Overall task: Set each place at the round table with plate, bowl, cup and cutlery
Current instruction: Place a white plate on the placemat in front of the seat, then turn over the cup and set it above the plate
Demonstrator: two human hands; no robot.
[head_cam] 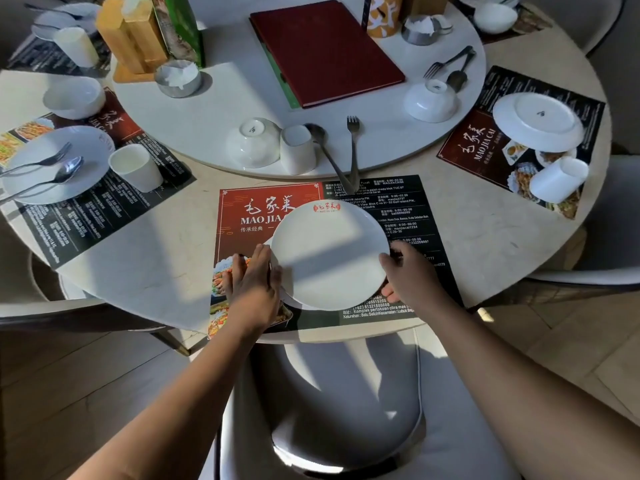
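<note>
Plate (329, 252) on placemat (391, 202), between both hands' grip: left hand (258, 284), right hand (408, 271).

Your plate (329, 254) lies on the placemat (398, 216) at the table's near edge, your left hand (258, 282) at its left rim, your right hand (410, 275) at its right. Behind it, on the turntable (214, 109), an upturned bowl (252, 142) sits left of a cup (298, 148); a spoon (325, 154) and fork (353, 150) lie to the cup's right, handles overhanging toward you.
</note>
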